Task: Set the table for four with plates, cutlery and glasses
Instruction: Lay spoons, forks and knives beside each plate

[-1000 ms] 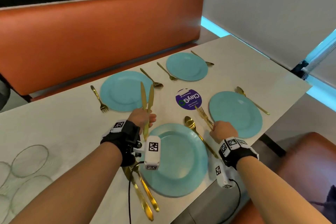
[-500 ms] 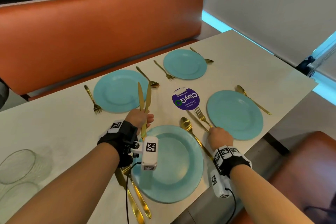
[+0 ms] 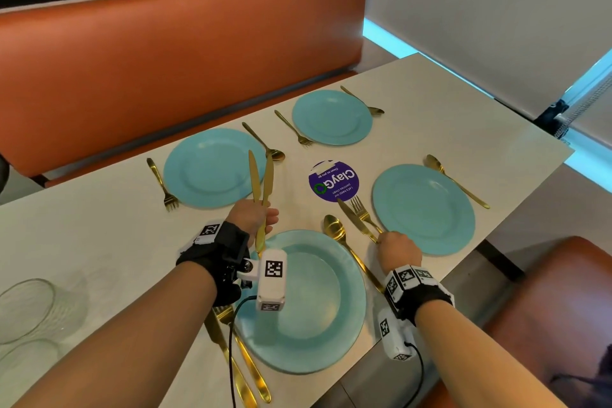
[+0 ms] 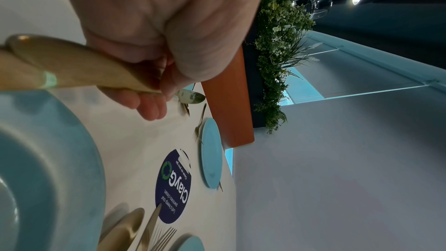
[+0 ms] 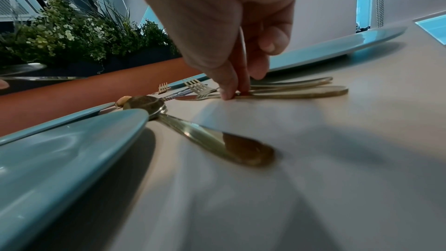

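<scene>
Teal plates (image 3: 424,209), gold cutlery (image 3: 359,225), orange bench (image 3: 165,60)

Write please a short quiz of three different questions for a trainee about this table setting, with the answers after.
1. True or false: the left hand holds two gold knives upright.
2. How many blue plates lie on the table?
3. The right hand touches: A) a glass, B) the knife and fork left of the right plate, C) the purple sticker.

Key: 1 true; 2 four; 3 B.
</scene>
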Demonstrator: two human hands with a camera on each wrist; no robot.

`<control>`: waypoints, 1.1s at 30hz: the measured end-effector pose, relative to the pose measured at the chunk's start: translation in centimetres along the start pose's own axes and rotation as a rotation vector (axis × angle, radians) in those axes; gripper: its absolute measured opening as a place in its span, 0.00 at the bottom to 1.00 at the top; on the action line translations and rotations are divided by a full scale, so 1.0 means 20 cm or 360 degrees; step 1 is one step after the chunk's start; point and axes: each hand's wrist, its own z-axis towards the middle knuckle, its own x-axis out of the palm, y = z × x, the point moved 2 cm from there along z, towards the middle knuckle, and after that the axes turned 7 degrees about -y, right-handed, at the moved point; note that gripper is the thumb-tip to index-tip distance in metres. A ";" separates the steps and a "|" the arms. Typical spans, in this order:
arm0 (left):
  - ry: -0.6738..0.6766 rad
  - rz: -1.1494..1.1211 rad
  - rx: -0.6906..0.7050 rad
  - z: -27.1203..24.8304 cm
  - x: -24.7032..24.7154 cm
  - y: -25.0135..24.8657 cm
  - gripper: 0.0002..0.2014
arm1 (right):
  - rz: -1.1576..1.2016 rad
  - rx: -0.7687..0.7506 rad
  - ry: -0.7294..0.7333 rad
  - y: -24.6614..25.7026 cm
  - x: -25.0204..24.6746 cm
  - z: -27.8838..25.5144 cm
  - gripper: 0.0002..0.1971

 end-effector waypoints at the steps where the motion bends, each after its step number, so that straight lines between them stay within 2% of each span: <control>1: 0.0001 0.0003 -0.0001 0.00 0.00 0.00 0.15 | 0.0000 0.0003 -0.0001 0.00 0.00 0.00 0.14; 12: 0.0009 0.0029 -0.0010 0.02 0.02 0.01 0.16 | 0.0030 0.0051 0.0024 0.01 -0.02 -0.01 0.13; 17: 0.0006 0.0100 0.0005 0.04 0.01 0.02 0.16 | 0.0121 -0.0006 -0.0076 0.03 -0.11 0.00 0.12; 22: 0.0098 0.0185 0.0079 0.01 -0.01 0.02 0.14 | 0.0263 -0.0300 -0.0213 0.16 -0.29 -0.03 0.13; 25: 0.0181 0.0199 0.0125 -0.03 -0.04 0.02 0.12 | 0.0378 -0.0529 -0.0201 0.33 -0.37 -0.10 0.14; 31: 0.0359 0.0323 0.0202 -0.12 -0.14 0.01 0.06 | 0.0334 -0.0919 -0.0242 0.64 -0.44 -0.30 0.16; 33: 0.0427 0.0450 0.0232 -0.16 -0.19 0.00 0.09 | 0.0273 -0.1018 -0.0240 0.71 -0.45 -0.35 0.16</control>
